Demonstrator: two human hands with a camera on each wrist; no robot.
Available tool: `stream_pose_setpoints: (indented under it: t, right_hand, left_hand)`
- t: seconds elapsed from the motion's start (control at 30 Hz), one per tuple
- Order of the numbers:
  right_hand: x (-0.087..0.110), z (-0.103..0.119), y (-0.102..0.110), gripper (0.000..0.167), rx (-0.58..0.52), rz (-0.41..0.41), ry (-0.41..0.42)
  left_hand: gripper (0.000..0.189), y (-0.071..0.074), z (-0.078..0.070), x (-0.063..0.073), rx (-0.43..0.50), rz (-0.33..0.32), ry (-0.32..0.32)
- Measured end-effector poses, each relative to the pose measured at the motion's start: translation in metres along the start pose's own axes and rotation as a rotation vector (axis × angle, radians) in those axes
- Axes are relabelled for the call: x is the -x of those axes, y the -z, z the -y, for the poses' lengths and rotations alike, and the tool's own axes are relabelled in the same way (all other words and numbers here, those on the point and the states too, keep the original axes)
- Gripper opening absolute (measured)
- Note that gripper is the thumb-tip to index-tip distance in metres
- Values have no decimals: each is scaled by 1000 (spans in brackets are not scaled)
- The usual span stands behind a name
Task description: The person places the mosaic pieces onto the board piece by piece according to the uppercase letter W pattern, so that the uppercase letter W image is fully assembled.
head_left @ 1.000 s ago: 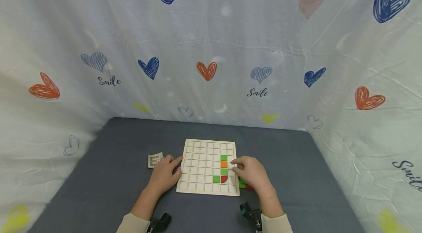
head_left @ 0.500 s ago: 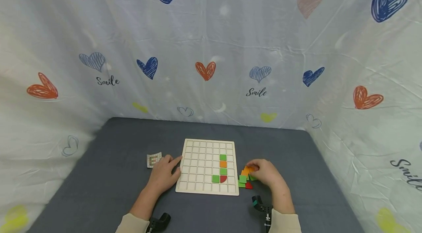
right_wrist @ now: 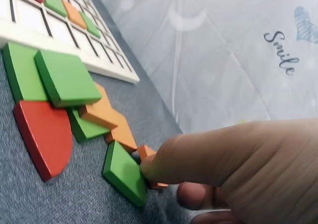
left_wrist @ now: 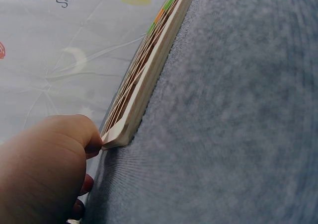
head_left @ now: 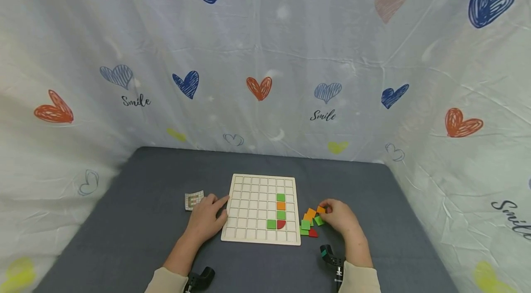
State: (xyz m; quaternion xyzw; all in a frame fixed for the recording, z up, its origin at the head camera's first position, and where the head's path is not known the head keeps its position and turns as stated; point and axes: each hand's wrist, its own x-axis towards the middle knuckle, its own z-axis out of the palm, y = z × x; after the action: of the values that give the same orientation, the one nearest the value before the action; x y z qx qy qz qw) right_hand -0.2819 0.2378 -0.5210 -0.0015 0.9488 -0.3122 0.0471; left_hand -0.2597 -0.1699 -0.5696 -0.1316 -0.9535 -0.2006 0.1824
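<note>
A pale wooden grid board (head_left: 250,208) lies on the table, with several green and orange square tiles and one red quarter-round tile (head_left: 281,224) set in its right part. My left hand (head_left: 206,217) rests against the board's left edge, index finger stretched out and thumb touching the side. To the right of the board, my right hand (head_left: 342,219) pinches a small orange tile (head_left: 321,209) at the far end of a loose pile. In the right wrist view the thumb covers part of that orange tile, beside a green tile (right_wrist: 124,174).
Loose tiles lie by the board's right edge: green squares (right_wrist: 67,77), orange pieces (head_left: 309,213) and a red rounded piece (right_wrist: 44,137). A small printed card (head_left: 193,201) is beyond the left hand. A patterned curtain (head_left: 265,53) hangs behind the dark table (head_left: 257,267).
My right hand has moved from over the board's right side to the loose tiles, uncovering the pile, then slightly right with an orange tile. The left hand has stayed at the board's edge.
</note>
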Motion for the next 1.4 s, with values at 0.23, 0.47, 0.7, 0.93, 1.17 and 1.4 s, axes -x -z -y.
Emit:
stream_pose_setpoints:
  t: [0.23, 0.47, 0.7, 0.93, 1.17, 1.4]
  right_hand:
    - [2, 0, 7, 27, 80, -77, 16]
    - [10, 16, 21, 30, 92, -110, 39]
    - [23, 50, 20, 26, 75, -133, 116]
    - [35, 81, 1, 21, 119, -189, 277]
    - [41, 103, -14, 22, 139, -241, 478]
    - [44, 119, -32, 20, 153, -193, 589]
  left_hand:
    - [43, 2, 0, -1, 4, 31, 17]
    - [43, 3, 0, 0, 13, 37, 27]
    - [43, 3, -1, 3, 4, 39, 31]
    - [43, 2, -1, 6, -1, 41, 25]
    - [42, 1, -1, 4, 5, 31, 13]
    - [42, 2, 0, -1, 7, 36, 20]
